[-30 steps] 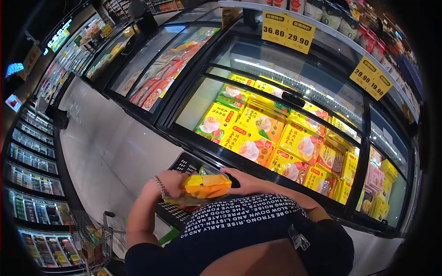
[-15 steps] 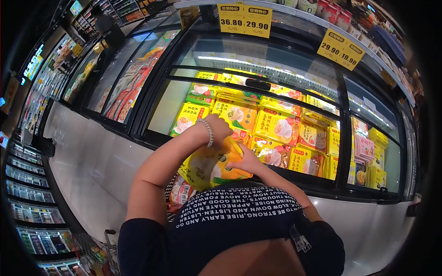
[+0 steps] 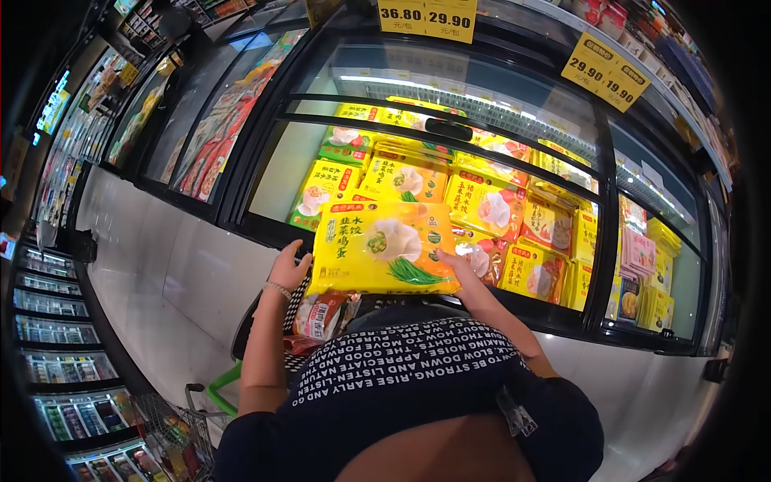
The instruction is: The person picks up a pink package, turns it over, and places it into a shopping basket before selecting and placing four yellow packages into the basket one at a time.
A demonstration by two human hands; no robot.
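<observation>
A yellow dumpling package [image 3: 385, 247] lies face up in front of my chest, tilted toward me. My right hand [image 3: 459, 271] grips its right edge, thumb on top and the other fingers hidden underneath. Beside the left edge is my left hand [image 3: 287, 269], wearing a beaded bracelet, its fingers apart and their tips close to the package. Below the package, a red and white packet [image 3: 321, 315] sits in a checkered bag [image 3: 295, 299]. More yellow packages [image 3: 486, 207] fill the freezer beyond my hands.
The freezer's black front frame [image 3: 514, 304] runs across in front of me. A sliding glass lid with a black handle [image 3: 448, 128] is behind the opening. A green handle [image 3: 221, 391] and a wire cart [image 3: 173, 430] are at lower left. A person [image 3: 181, 32] stands far back left.
The package has turned flat and face up and moved slightly up. My left hand has come off its top and moved down-left to its side. My right hand has shifted right with the edge.
</observation>
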